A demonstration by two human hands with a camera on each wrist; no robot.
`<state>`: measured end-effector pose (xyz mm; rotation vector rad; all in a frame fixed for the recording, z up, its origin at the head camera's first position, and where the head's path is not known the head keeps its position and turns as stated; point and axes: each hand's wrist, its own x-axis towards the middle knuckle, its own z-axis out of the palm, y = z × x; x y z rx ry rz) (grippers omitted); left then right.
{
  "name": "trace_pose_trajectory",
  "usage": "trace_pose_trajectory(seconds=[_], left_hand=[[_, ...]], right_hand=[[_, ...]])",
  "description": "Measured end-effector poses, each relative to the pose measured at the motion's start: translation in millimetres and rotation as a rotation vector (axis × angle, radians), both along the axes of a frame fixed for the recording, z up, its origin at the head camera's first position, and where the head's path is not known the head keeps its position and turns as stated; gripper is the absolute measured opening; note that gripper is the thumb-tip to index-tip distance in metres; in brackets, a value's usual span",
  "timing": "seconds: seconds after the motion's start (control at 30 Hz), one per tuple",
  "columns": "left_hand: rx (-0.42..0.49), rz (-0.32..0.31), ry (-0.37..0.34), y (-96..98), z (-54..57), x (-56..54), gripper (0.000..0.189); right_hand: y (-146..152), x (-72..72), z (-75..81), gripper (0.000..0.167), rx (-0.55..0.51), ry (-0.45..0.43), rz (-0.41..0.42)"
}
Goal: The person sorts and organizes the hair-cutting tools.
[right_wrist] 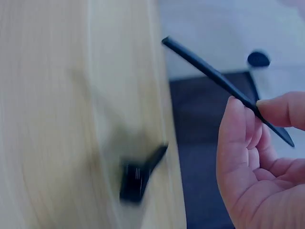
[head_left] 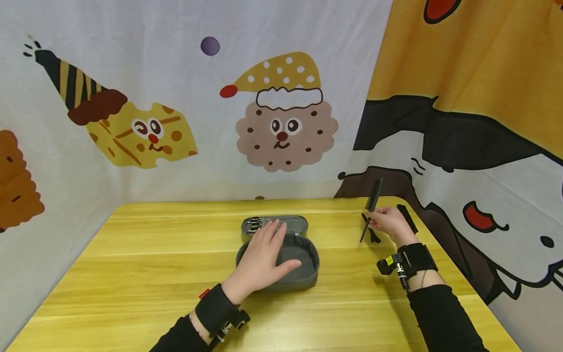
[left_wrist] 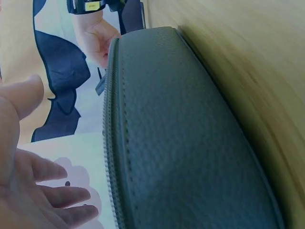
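My right hand (head_left: pixel 389 222) pinches a black tail comb (head_left: pixel 374 195) between thumb and fingers, toothed part up and thin tail down. The right wrist view shows the comb (right_wrist: pixel 209 71) nearly edge-on, raised over the table. Below it lies a small black clip-like thing (head_left: pixel 375 236), blurred in the right wrist view. My left hand (head_left: pixel 261 259) is spread with straight fingers over a grey zip case (head_left: pixel 310 278), whose lid lies open at the back. Several shiny metal tools (head_left: pixel 252 225) sit in the lid's left part. The hand hides part of the case's inside.
Another flat black thing (head_left: pixel 407 218) lies near the right edge of the wooden table (head_left: pixel 154 274), beyond my right wrist. A cloth with cartoon prints (head_left: pixel 286 137) hangs right behind the table and along its sides.
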<state>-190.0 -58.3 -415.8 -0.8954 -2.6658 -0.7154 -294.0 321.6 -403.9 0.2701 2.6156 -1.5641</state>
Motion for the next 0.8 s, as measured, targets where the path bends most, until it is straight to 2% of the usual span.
trace_pose_trajectory(seconds=[0.13,0.27,0.47,0.63,0.8], left_hand=[[0.072,0.014,-0.008,3.0,3.1,0.2,0.087],[0.102,0.035,0.012,6.1,4.6,1.0,0.086],[0.148,0.067,0.054,10.0,6.4,1.1,0.079],[0.194,0.054,0.090,12.4,5.5,2.2,0.073],[0.215,0.057,0.136,14.9,2.7,3.2,0.068]], right_hand=[[-21,3.6,2.6,0.016,-0.128,0.052,0.001],[-38,7.0,5.8,0.015,-0.225,0.080,0.018],[-60,12.0,7.3,0.019,-0.302,0.114,0.061],[-75,17.3,7.3,0.016,-0.353,0.144,0.116],[-92,25.2,9.6,0.024,-0.395,0.176,0.177]])
